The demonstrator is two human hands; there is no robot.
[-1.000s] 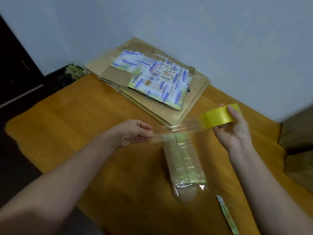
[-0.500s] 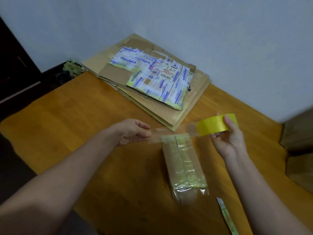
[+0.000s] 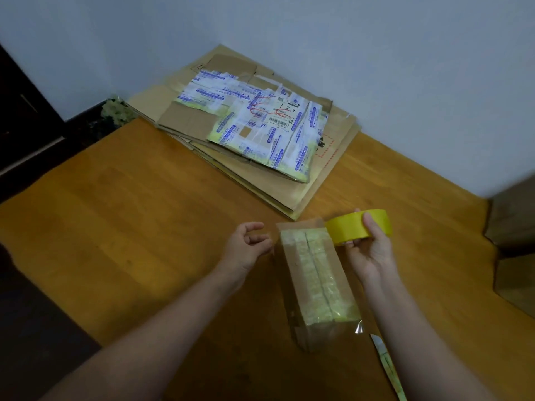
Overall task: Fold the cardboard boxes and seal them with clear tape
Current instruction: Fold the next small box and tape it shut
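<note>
Low in the centre of the frame, on the wooden table (image 3: 130,215): a small cardboard box (image 3: 315,282), long and narrow, lying flat with the top seam upward. Shiny clear tape along that seam, with a loose end sticking out past the near edge. Across the far end of the box, a strip of clear tape leading toward the yellow tape roll (image 3: 356,228).

Just right of the far end of the box: the right hand (image 3: 373,256), gripping the roll firmly, one finger over the outside and the other fingers below it. Roll very near the far right corner of the box; cannot tell whether touching.

Just left of the same end: the left hand (image 3: 246,244), fingers loosely curled with a clear gap to the thumb, holding nothing visible. Cannot tell whether the tape end reaches the fingertips.

In the upper centre, against the wall: a stack of flattened cardboard (image 3: 327,166), with a flattened printed box (image 3: 260,131) on top, covered with blue and white labels.

At the lower right edge: a knife (image 3: 386,366) flat on the table, well apart from the box.

At the right edge: brown boxes (image 3: 512,224), partly out of view.
</note>
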